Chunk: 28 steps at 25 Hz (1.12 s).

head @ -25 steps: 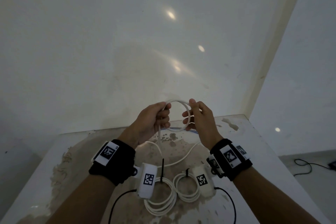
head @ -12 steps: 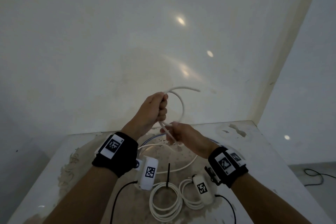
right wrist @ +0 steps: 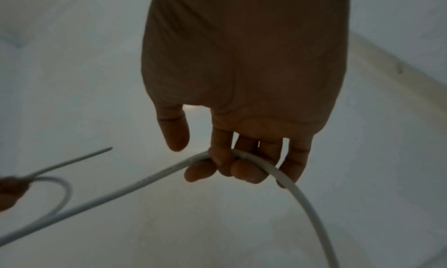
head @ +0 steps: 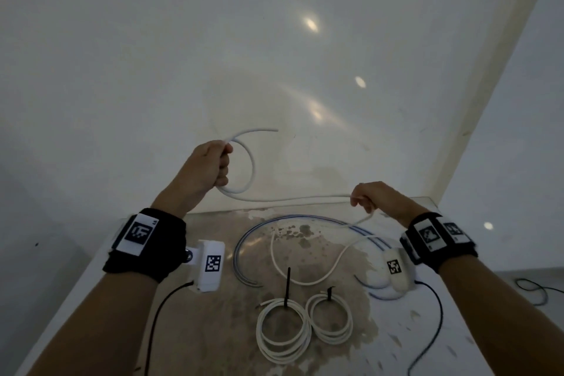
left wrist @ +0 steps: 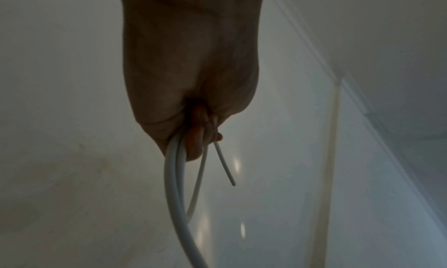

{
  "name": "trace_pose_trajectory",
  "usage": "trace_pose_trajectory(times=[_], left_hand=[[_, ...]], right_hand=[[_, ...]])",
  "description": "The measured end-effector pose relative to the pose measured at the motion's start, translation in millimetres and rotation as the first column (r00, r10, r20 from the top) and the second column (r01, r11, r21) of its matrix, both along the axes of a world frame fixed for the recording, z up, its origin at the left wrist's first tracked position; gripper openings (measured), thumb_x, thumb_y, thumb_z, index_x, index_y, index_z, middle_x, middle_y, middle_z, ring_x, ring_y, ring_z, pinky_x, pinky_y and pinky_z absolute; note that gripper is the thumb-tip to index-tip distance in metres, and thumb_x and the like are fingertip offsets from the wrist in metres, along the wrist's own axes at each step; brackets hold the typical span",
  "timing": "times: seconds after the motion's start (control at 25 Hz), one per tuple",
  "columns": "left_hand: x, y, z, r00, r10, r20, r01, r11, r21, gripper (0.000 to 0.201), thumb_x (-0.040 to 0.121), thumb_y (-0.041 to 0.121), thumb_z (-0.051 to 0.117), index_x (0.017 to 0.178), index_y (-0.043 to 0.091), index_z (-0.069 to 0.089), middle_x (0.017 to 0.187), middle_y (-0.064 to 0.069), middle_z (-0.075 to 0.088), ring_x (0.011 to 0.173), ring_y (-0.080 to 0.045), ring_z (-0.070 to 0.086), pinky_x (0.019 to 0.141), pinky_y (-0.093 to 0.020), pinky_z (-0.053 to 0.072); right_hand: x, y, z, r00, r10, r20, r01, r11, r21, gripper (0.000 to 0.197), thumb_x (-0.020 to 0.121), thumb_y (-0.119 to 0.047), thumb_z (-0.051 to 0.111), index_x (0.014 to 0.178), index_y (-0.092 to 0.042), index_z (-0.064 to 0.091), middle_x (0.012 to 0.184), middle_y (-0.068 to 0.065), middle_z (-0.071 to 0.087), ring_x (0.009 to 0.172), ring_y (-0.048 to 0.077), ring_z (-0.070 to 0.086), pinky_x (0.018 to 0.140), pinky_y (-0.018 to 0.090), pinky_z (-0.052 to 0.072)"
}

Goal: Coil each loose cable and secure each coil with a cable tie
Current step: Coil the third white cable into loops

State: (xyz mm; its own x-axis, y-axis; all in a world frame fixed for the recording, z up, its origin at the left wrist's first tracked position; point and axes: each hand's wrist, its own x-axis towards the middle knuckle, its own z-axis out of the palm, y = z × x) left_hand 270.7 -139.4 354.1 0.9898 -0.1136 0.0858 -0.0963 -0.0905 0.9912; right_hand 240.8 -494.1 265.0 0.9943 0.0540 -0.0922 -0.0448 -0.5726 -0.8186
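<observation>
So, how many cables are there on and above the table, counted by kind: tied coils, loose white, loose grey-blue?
Tied white coils: 2, a larger coil and a smaller coil.
Loose white cable, held by both hands: 1.
Loose grey-blue cable on the table: 1.
Total: 4.

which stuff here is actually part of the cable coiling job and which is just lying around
Part of the job:
- white cable held between left hand and right hand, one loop made
- two tied white coils on the table, each with a black cable tie
- loose blue-grey cable, not yet coiled

Just lying about:
- black cord on the floor
</observation>
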Motion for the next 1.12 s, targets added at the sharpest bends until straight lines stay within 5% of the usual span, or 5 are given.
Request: trace_pose_trajectory(times=[0.2, 0.48, 0.68, 0.88, 1.12], left_hand=[[-5, -18, -11, 1.000, 0.019, -0.019, -0.019, 1.000, 0.025, 0.029, 0.105, 0.018, 0.028, 0.083, 0.015, 0.046, 0.050, 0.011, 0.030, 0.044, -0.008, 0.022, 0.043, -0.021, 0.022], [-28, -92, -38, 0.907, -0.221, -0.357, 0.094, 0.935, -0.342, 0.029, 0.106, 0.021, 0.031, 0.090, 0.013, 0.053, 0.053, 0.007, 0.033, 0.043, -0.009, 0.027, 0.047, -0.023, 0.031], [-28, -99, -37, 0.881, -0.238, -0.409, 0.006, 0.869, -0.494, 0.032, 0.104, 0.018, 0.032, 0.092, 0.006, 0.060, 0.059, 0.001, 0.055, 0.039, -0.008, 0.034, 0.043, -0.022, 0.034], [-27, -90, -38, 0.902, -0.215, -0.374, 0.039, 0.904, -0.426, 0.035, 0.103, 0.025, 0.039, 0.095, 0.011, 0.071, 0.076, 0.001, 0.070, 0.057, -0.012, 0.055, 0.053, -0.025, 0.043], [-31, -85, -35, 0.879, -0.342, -0.333, 0.077, 0.790, -0.608, 0.030, 0.097, 0.017, 0.030, 0.081, 0.012, 0.054, 0.053, 0.006, 0.036, 0.046, -0.009, 0.044, 0.057, -0.024, 0.044]], right_hand=[[8, -6, 18, 0.988, -0.068, 0.141, 0.120, 0.908, -0.402, 0.044, 0.095, -0.047, 0.058, 0.064, -0.016, 0.055, 0.065, 0.003, 0.056, 0.062, 0.015, 0.049, 0.060, 0.029, 0.038], [-27, 81, 55, 0.980, -0.122, 0.155, 0.058, 0.930, 0.362, 0.027, 0.105, -0.019, 0.042, 0.108, -0.007, 0.066, 0.073, 0.003, 0.052, 0.053, 0.013, 0.045, 0.048, 0.025, 0.036], [-49, 100, 42, 0.900, 0.116, 0.420, -0.157, 0.986, 0.064, 0.032, 0.105, -0.024, 0.047, 0.133, -0.019, 0.061, 0.073, -0.008, 0.059, 0.052, 0.004, 0.051, 0.056, 0.017, 0.041], [-57, 104, 28, 0.808, 0.245, 0.535, -0.182, 0.969, -0.169, 0.028, 0.101, -0.022, 0.056, 0.126, -0.021, 0.068, 0.085, -0.006, 0.068, 0.069, 0.007, 0.057, 0.068, 0.024, 0.048], [-55, 102, 5, 0.884, 0.308, 0.352, -0.304, 0.950, -0.068, 0.028, 0.101, -0.037, 0.054, 0.094, -0.018, 0.075, 0.065, -0.003, 0.065, 0.054, 0.010, 0.058, 0.056, 0.026, 0.050]])
